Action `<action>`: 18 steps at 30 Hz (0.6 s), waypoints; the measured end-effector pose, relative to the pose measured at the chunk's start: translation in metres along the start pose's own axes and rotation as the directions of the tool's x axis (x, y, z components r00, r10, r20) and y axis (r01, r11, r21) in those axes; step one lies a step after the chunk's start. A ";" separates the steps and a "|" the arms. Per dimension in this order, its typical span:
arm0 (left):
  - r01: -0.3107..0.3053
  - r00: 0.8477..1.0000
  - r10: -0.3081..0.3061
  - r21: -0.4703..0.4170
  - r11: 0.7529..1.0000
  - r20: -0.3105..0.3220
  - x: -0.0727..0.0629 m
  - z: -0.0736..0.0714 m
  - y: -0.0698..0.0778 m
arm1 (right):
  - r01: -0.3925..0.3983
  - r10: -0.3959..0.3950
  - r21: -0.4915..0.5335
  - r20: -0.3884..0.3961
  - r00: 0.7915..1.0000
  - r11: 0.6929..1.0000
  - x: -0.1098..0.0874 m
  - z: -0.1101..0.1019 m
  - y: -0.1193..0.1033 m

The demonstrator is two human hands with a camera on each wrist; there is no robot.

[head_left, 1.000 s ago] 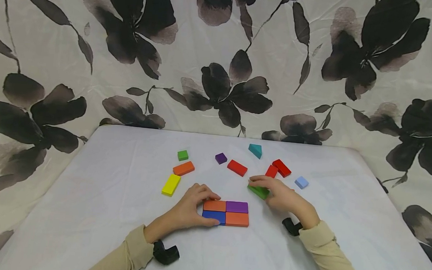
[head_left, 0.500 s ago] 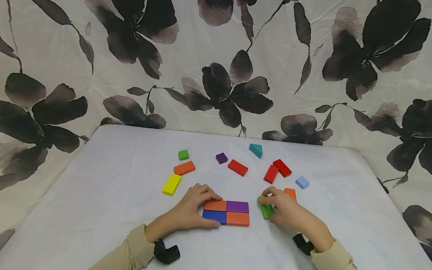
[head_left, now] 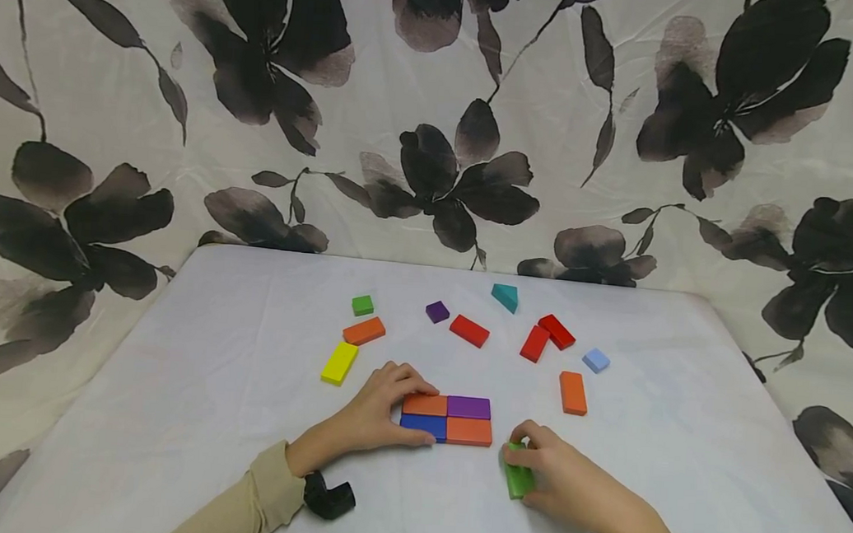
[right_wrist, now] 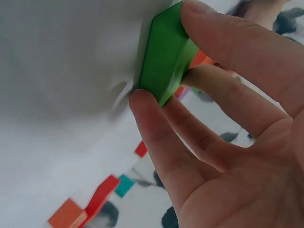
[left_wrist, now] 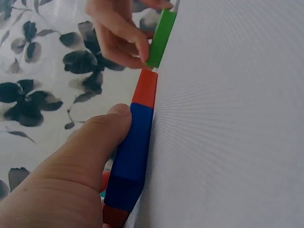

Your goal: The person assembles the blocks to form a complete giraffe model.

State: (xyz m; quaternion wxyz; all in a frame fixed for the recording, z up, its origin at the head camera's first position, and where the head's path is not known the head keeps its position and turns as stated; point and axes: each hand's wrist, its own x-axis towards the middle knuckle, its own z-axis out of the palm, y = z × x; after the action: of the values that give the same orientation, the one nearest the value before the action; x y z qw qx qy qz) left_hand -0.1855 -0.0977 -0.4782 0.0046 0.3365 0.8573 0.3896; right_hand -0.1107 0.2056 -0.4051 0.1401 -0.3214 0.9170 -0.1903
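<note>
An orange block [head_left: 424,404], a purple block [head_left: 469,407], a blue block [head_left: 423,426] and a second orange block [head_left: 468,432] lie together as a two-by-two rectangle on the white table. My left hand [head_left: 375,407] holds its left end, fingers at the back and thumb along the front of the blue block. In the left wrist view that thumb touches the blue block [left_wrist: 133,147]. Just right of the rectangle and nearer me, my right hand [head_left: 575,483] pinches a green block [head_left: 519,475] between thumb and fingers. The right wrist view shows the green block [right_wrist: 164,54] close to the cloth.
Behind the left hand lie a yellow block [head_left: 339,364], an orange block [head_left: 364,331] and a small green block [head_left: 363,305]. Farther back are a purple cube [head_left: 437,312], a teal triangle [head_left: 504,297] and red blocks [head_left: 470,331]. An orange block [head_left: 574,393] and light-blue cube [head_left: 596,360] lie right.
My right hand has brought the green block toward me and turned it lengthwise, from behind the rectangle's right side to its front right, uncovering the right-hand orange block. The left hand stays put.
</note>
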 end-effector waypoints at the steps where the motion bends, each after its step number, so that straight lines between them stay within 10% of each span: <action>1: 0.001 1.000 -0.001 0.000 1.000 0.000 0.000 0.000 0.000 | 0.001 -0.001 -0.004 0.006 1.000 1.000 -0.001 0.001 -0.003; 18: -0.014 1.000 0.014 0.010 1.000 -0.008 0.002 0.000 0.000 | -0.001 0.001 0.110 -0.005 1.000 0.994 0.011 0.013 -0.026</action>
State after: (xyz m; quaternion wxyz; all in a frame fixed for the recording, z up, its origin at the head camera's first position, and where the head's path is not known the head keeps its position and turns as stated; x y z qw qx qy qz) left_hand -0.1867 -0.0967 -0.4782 -0.0036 0.3410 0.8569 0.3866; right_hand -0.0998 0.1762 -0.4067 0.1552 -0.3122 0.9057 -0.2413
